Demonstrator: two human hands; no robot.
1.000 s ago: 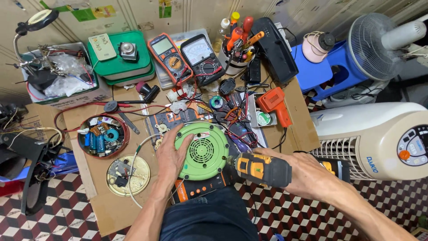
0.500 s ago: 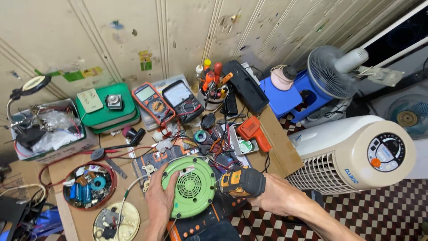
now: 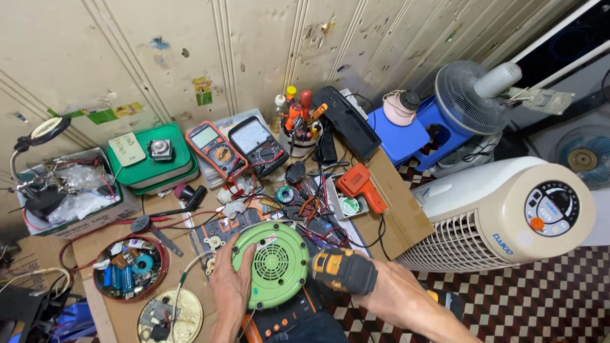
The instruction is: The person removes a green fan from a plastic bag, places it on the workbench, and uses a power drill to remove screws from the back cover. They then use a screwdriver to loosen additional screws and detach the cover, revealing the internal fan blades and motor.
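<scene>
A person is bracing a round green casing (image 3: 277, 265) flat on a cluttered workbench (image 3: 394, 209), the left hand (image 3: 230, 287) spread open against its left edge, fingers apart. The right hand (image 3: 397, 295) is clamped around an orange-and-black power drill (image 3: 343, 271), its nose pressing at the casing's right rim. Just beyond the knuckles, loose red wires (image 3: 318, 232) and 2 meters (image 3: 241, 149) are crowding in. Should the bit skid, it could likely gouge the plastic or snag those wires.
</scene>
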